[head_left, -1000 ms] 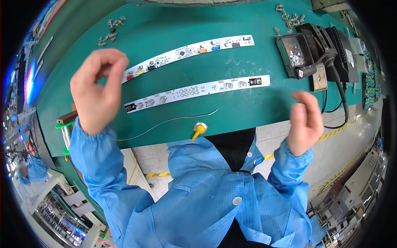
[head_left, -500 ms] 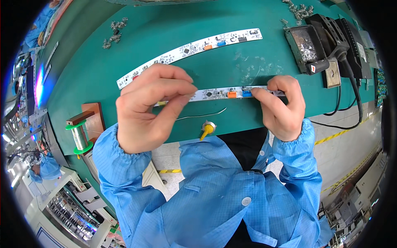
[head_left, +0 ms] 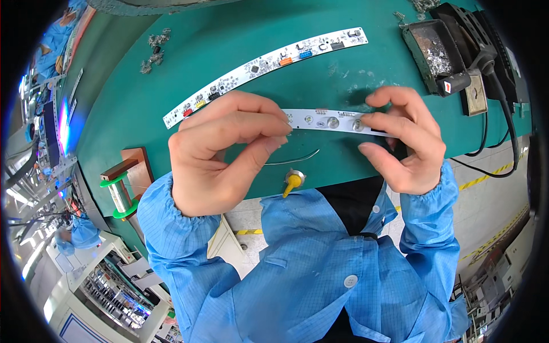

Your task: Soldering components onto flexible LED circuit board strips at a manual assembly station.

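Note:
A narrow white circuit board (head_left: pixel 320 121) is held up over the green bench, its face with round metal spring-like parts turned toward me. My left hand (head_left: pixel 226 151) is closed in a pinch on its left part, hiding that end. At the right end, my right hand (head_left: pixel 409 140) has its fingers spread, with the index fingertip against a round metal part and the thumb apart from the board. Beyond my hands lies a second, curved white circuit board (head_left: pixel 254 70) with coloured connectors. A bent piece of solder wire (head_left: pixel 294 159) rests on the bench near me.
A solder spool (head_left: pixel 119 197) with green flanges stands at left. Small springs (head_left: pixel 155 50) lie in a heap at the far left. At right are a metal tray of scraps (head_left: pixel 434 54) and a cabled soldering station (head_left: pixel 480 51). A yellow plug (head_left: pixel 293 182) sits at the front edge.
The held board has been turned over, from its face with orange and blue connectors to its face with round metal parts. My right thumb has come away from the board.

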A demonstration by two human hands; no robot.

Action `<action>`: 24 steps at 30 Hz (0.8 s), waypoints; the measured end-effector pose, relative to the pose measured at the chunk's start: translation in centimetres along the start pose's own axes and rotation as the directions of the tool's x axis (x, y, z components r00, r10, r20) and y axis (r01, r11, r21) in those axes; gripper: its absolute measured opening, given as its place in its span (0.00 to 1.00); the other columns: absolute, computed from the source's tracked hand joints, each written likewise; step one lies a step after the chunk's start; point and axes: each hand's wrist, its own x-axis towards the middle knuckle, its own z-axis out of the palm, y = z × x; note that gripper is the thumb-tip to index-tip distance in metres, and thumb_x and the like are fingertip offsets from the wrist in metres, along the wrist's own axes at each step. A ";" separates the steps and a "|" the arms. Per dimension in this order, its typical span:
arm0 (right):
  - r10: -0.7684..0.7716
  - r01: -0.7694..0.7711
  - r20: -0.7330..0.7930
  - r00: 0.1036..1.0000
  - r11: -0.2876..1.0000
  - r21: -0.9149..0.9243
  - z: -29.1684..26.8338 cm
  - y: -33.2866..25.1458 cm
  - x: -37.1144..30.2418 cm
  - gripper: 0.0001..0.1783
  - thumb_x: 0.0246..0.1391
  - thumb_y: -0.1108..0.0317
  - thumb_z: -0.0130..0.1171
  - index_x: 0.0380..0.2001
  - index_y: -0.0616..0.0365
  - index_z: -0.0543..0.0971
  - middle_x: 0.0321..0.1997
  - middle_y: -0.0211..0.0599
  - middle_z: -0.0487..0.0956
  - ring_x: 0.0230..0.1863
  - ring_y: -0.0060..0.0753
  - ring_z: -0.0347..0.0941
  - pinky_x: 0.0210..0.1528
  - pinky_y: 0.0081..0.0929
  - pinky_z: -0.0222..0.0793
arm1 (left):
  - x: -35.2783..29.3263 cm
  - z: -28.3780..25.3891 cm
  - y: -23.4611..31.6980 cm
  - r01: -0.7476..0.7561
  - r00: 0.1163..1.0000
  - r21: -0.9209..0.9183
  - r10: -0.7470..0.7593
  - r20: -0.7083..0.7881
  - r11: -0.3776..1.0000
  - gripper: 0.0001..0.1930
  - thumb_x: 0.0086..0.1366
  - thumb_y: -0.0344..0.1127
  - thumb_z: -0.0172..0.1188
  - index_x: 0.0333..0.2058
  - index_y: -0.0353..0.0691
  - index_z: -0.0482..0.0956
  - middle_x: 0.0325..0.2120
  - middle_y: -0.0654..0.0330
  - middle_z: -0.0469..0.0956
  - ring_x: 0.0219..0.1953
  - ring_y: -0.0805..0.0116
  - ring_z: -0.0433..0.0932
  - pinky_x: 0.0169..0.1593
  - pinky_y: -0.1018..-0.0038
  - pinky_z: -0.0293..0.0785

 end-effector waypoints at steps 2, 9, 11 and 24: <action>0.037 -0.037 0.011 0.999 0.999 0.030 0.1 0.1 0.1 0.15 0.40 0.84 0.65 0.36 0.64 0.83 0.42 0.42 0.79 0.25 0.23 0.70 0.23 0.18 0.64 | 0.1 0.5 0.0 0.064 0.998 -0.109 -0.065 -0.004 0.992 0.10 0.54 0.11 0.57 0.35 0.25 0.81 0.39 0.45 0.79 0.36 0.65 0.82 0.40 0.75 0.80; 0.038 -0.039 0.027 0.999 0.998 0.039 -0.2 0.3 -0.1 0.13 0.42 0.82 0.67 0.36 0.65 0.83 0.38 0.41 0.81 0.29 0.23 0.75 0.22 0.17 0.66 | 0.4 0.1 -0.6 0.176 0.984 -0.217 -0.165 0.069 0.960 0.09 0.56 0.14 0.59 0.37 0.24 0.81 0.40 0.45 0.78 0.34 0.66 0.82 0.39 0.77 0.80; 0.055 -0.057 0.029 0.998 0.997 0.055 -0.3 0.4 -0.2 0.13 0.42 0.82 0.67 0.36 0.65 0.84 0.38 0.41 0.82 0.29 0.22 0.75 0.21 0.16 0.66 | 0.8 -0.1 -0.5 0.137 0.988 -0.141 -0.125 0.093 0.980 0.09 0.56 0.14 0.59 0.37 0.25 0.81 0.40 0.46 0.78 0.33 0.67 0.82 0.38 0.78 0.79; -0.086 0.086 -0.012 0.996 0.996 0.030 0.2 0.4 0.0 0.14 0.37 0.88 0.65 0.31 0.65 0.82 0.37 0.45 0.79 0.32 0.35 0.77 0.31 0.26 0.73 | 1.2 -0.3 -0.6 0.011 0.996 0.053 -0.016 0.088 0.999 0.11 0.51 0.13 0.58 0.33 0.27 0.83 0.37 0.49 0.78 0.38 0.64 0.79 0.41 0.74 0.77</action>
